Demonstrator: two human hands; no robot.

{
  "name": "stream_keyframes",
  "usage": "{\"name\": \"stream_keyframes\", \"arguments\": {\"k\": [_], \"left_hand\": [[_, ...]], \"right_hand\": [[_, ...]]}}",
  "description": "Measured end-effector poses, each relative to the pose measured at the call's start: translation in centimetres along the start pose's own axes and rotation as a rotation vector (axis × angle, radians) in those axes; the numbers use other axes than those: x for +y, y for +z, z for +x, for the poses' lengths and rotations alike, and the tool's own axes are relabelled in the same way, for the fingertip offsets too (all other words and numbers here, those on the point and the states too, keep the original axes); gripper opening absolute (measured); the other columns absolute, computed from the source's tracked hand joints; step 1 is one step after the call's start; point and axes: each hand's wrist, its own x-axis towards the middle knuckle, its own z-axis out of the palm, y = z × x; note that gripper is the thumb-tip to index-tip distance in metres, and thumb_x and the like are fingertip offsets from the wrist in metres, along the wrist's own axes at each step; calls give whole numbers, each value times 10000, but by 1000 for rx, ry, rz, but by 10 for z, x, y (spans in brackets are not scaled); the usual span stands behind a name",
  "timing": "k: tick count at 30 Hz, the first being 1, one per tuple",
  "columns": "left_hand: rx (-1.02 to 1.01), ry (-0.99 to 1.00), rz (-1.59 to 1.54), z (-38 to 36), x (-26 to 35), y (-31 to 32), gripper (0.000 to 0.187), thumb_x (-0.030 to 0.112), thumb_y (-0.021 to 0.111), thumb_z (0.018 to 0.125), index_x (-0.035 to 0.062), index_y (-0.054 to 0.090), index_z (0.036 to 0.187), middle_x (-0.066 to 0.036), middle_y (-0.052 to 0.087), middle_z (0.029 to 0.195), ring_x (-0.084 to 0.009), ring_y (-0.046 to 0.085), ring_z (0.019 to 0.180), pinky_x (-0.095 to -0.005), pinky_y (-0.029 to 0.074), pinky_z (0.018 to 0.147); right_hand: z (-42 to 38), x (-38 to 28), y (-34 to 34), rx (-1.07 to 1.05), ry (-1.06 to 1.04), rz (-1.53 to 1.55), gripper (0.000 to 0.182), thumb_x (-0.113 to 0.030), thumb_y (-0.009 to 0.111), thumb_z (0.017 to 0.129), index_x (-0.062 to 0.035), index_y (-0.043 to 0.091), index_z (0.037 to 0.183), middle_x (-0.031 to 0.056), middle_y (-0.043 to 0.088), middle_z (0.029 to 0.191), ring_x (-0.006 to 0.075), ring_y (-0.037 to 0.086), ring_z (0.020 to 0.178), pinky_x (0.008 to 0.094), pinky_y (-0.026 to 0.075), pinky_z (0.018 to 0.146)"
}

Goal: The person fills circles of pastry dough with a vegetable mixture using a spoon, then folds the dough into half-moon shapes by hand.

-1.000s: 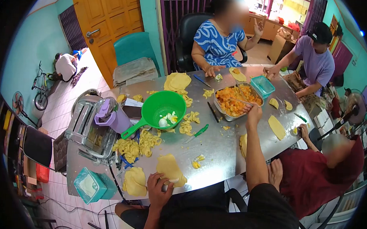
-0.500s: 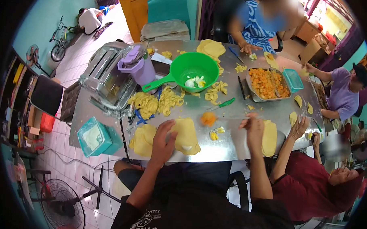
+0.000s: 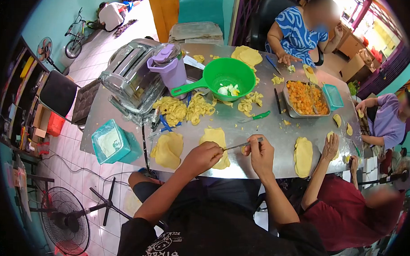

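Observation:
My right hand [image 3: 261, 157] is closed around the handle of a metal spoon [image 3: 240, 144], which slants down to the left. Fingers curled, my left hand [image 3: 205, 158] meets the spoon's lower end and hides its bowl. Both hands are above the near edge of the table, the left over a flat yellow dough sheet [image 3: 215, 136]. A yellowish egg piece [image 3: 245, 150] shows partly beside my right fingers. To the left lies another folded dough sheet [image 3: 169, 149], and to the right an oval one [image 3: 303, 157].
A green strainer [image 3: 228, 79] with egg pieces, a tray of orange filling [image 3: 306, 99], a green knife [image 3: 259, 116] and dough scraps [image 3: 171, 109] lie beyond my hands. A pasta machine [image 3: 132, 76] and flour tub [image 3: 109, 142] stand left. A co-worker's hand [image 3: 331, 147] works at right.
The spoon, earlier carrying orange filling, has come down and left over the middle dough sheet. My left hand has moved right and closed at its end; my right hand has moved left.

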Motion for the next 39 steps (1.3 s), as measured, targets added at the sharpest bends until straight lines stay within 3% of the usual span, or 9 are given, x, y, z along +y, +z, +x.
{"name": "stream_keyframes", "arguments": {"k": [8, 11, 13, 19, 22, 29, 32, 34, 39], "left_hand": [[-158, 35, 139, 7, -2, -2, 151, 174, 672, 907, 32, 693, 955, -111, 673, 1012, -300, 649, 958, -405, 542, 809], [-105, 0, 69, 2, 2, -3, 170, 183, 663, 917, 38, 702, 997, -116, 679, 1043, -303, 648, 982, -406, 537, 842], [93, -55, 19, -2, 5, -7, 196, 183, 665, 920, 46, 706, 1053, -119, 682, 1093, -304, 646, 1005, -406, 527, 883], [82, -130, 52, -18, -7, -11, 173, 175, 700, 894, 34, 729, 991, -108, 707, 1021, -298, 646, 1007, -399, 511, 910], [138, -42, 150, -21, -7, -5, 142, 164, 731, 862, 46, 741, 941, -91, 715, 953, -282, 648, 981, -400, 498, 888], [241, -120, 209, -37, -2, 3, 125, 159, 744, 839, 76, 735, 933, -68, 717, 952, -270, 642, 950, -418, 450, 876], [276, -105, 194, -41, 2, 1, 123, 137, 733, 849, 71, 734, 952, -62, 721, 969, -265, 644, 948, -426, 440, 890], [329, -217, 164, -44, 3, 0, 130, 112, 695, 876, 65, 739, 989, -74, 725, 1013, -270, 639, 980, -430, 433, 923], [312, -165, 163, -28, -15, 1, 254, 63, 620, 874, 62, 720, 1107, -102, 726, 1053, -283, 612, 1083, -443, 399, 1016]], "right_hand": [[-13, -26, -8, 25, -145, -231, 226, -172, 541, 1045, 21, 632, 971, 64, 670, 717, 107, 649, 639, 255, 526, 604], [-17, -20, -21, 61, -180, -223, 227, -167, 538, 1046, 27, 630, 974, 69, 670, 719, 112, 648, 643, 256, 522, 606], [-19, -12, -31, 81, -172, -191, 226, -163, 535, 1048, 31, 627, 978, 72, 668, 720, 113, 644, 646, 257, 519, 610], [-20, 11, -38, 162, -143, 102, 226, -155, 488, 1071, 29, 600, 1003, 69, 642, 732, 114, 614, 663, 255, 500, 635], [-21, 4, -31, 119, -162, 79, 222, -151, 479, 1072, 29, 591, 1005, 71, 638, 730, 114, 611, 664, 257, 500, 631], [-25, 4, -22, -19, -201, -107, 220, -145, 470, 1072, 28, 592, 1015, 77, 643, 736, 112, 608, 674, 259, 503, 633], [-26, 3, -24, 68, -238, -8, 213, -138, 480, 1066, 26, 601, 1002, 75, 649, 736, 111, 616, 670, 263, 510, 633], [-30, 2, -27, -8, -232, 16, 212, -137, 483, 1064, 26, 602, 998, 74, 650, 736, 113, 618, 669, 266, 512, 633], [-33, 5, -22, -41, -240, -96, 223, -148, 468, 1072, 27, 590, 1010, 75, 640, 737, 118, 608, 676, 264, 504, 645]]}}
